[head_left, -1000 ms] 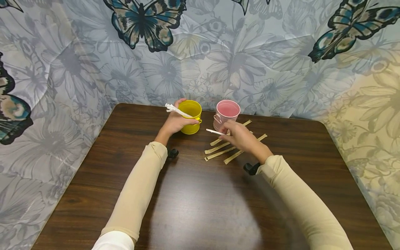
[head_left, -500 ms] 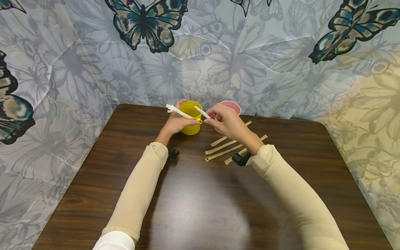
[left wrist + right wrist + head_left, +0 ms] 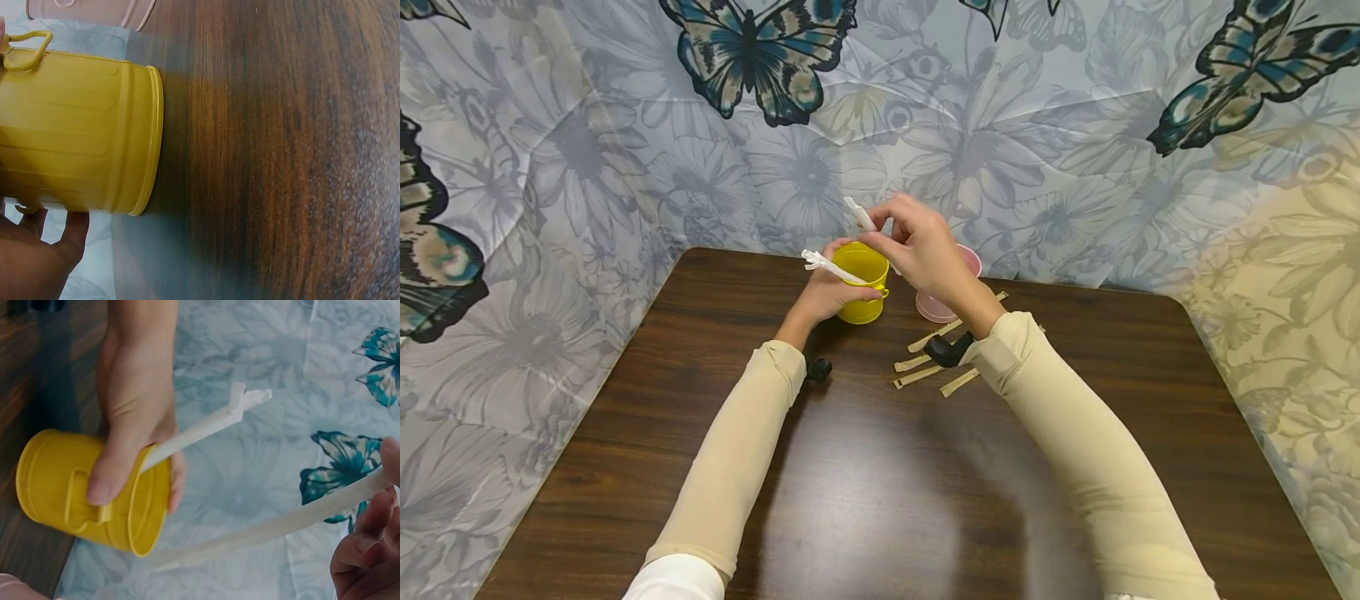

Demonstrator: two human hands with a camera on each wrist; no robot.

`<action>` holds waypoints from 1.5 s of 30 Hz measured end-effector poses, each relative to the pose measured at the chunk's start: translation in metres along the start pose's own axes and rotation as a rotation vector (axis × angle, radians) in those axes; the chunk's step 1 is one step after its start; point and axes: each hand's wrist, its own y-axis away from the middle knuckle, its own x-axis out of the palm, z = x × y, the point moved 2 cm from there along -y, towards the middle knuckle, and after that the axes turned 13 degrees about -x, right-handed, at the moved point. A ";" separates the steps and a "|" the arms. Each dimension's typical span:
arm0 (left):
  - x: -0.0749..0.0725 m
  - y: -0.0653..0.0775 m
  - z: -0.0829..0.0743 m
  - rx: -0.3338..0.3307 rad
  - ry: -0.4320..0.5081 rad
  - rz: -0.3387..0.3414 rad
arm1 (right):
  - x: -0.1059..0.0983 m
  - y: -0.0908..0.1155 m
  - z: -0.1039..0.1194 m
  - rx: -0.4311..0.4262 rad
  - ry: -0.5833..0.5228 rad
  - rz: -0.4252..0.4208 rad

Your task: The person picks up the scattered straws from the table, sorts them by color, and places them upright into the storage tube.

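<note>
Around the small yellow bucket [image 3: 861, 313] my left hand [image 3: 822, 293] keeps its grip, thumb near the side handle and fingers on the far side. The bucket stands upright on the table. White paper-wrapped straws [image 3: 829, 264] lean out over its left rim; the right wrist view shows their crumpled wrapper ends. Just above and right of the bucket, my right hand [image 3: 925, 246] pinches one long white paper-wrapped straw [image 3: 269, 530] between thumb and fingers. In the right wrist view its lower end hangs near the bucket's mouth, apart from the rim.
A pink bucket [image 3: 934, 311] stands right of the yellow one, partly behind my right hand. Several slim tan paper packets [image 3: 917, 377] lie on the dark wooden table [image 3: 865, 467] under my right wrist. A butterfly-patterned cloth [image 3: 805, 167] hangs behind the table.
My right hand has lifted the straw up and left from beside the pink bucket to above the yellow bucket, tilting it steeper. The left hand has stayed on the yellow bucket.
</note>
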 end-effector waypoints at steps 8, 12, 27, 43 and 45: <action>0.000 0.003 -0.001 0.021 -0.010 -0.011 | 0.015 -0.016 -0.008 -0.020 -0.011 -0.011; 0.000 0.005 -0.001 0.018 -0.032 -0.009 | 0.028 -0.014 -0.019 0.007 -0.018 0.026; 0.000 0.005 -0.003 0.109 -0.045 -0.005 | 0.063 0.006 -0.053 0.119 -0.014 0.129; 0.000 0.023 -0.033 0.020 -0.082 0.033 | 0.046 0.023 -0.051 0.168 0.006 0.232; -0.001 0.025 -0.032 -0.024 -0.070 0.028 | 0.039 0.027 -0.048 0.166 0.009 0.251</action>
